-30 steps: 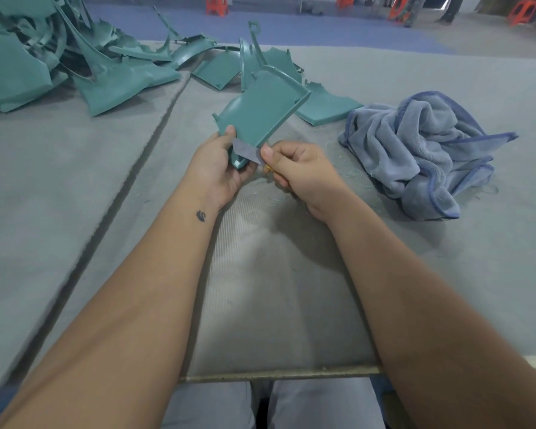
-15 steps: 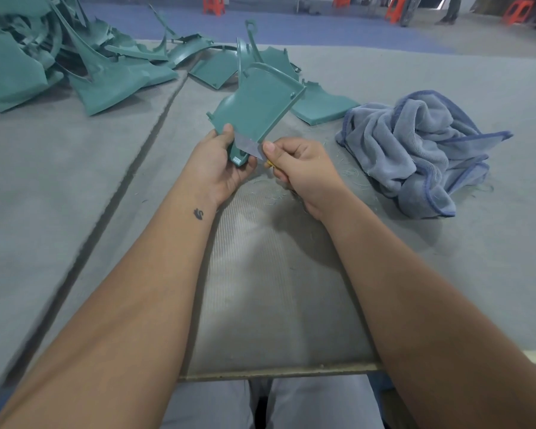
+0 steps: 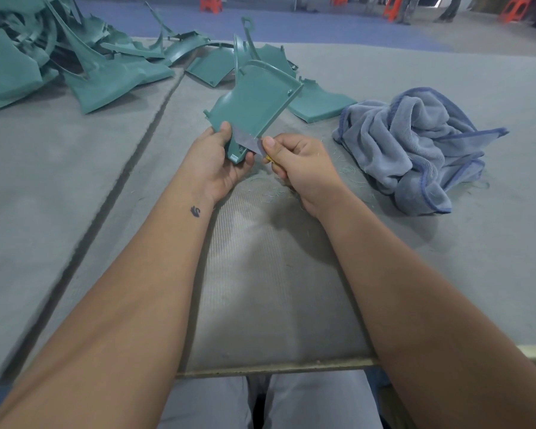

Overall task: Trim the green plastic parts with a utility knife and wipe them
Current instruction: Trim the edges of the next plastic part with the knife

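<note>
Green part (image 3: 254,100) gripped in L hand (image 3: 217,162), R hand (image 3: 294,162) w/ blade (image 3: 248,141) on edge

Left hand (image 3: 217,162) holds green part (image 3: 254,103); right hand (image 3: 300,168) presses blade (image 3: 246,139).

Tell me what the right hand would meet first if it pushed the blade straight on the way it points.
Probably the left hand: the right hand aims the blade leftward across the held green part, toward the left thumb. Depth is unclear.

knife handle (image 3: 269,159) hidden in right hand (image 3: 297,168), green pile (image 3: 28,57) cut off — left edge
</note>
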The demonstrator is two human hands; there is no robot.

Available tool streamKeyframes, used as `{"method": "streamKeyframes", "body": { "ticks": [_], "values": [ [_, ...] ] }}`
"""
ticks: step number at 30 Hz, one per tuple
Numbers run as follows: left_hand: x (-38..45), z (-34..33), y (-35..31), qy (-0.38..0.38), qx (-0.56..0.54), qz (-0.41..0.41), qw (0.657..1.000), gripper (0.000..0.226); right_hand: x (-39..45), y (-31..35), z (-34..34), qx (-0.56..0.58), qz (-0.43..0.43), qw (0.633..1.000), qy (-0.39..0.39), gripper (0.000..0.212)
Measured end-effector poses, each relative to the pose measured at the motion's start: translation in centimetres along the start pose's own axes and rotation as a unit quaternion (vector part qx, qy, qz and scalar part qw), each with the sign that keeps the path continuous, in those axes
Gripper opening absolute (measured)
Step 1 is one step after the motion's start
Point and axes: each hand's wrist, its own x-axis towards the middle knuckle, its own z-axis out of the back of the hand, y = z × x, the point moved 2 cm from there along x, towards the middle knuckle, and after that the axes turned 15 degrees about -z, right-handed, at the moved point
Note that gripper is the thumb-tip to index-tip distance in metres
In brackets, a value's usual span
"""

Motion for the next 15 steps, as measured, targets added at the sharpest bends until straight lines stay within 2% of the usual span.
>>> {"method": "streamKeyframes", "body": {
  "ticks": [9,15],
  "values": [
    [0.09,0.01,0.01,-0.007,0.012,-0.005,1.000,0.021,0.06,-0.12,0.08,0.000,-0.006,1.000,-0.019,0.031],
    [-0.01,-0.02,-0.03,-0.003,-0.001,-0.005,1.000,0.023,0.45,-0.39,0.39,0.038,-0.013,0.999,-0.018,0.032]
  ]
}}
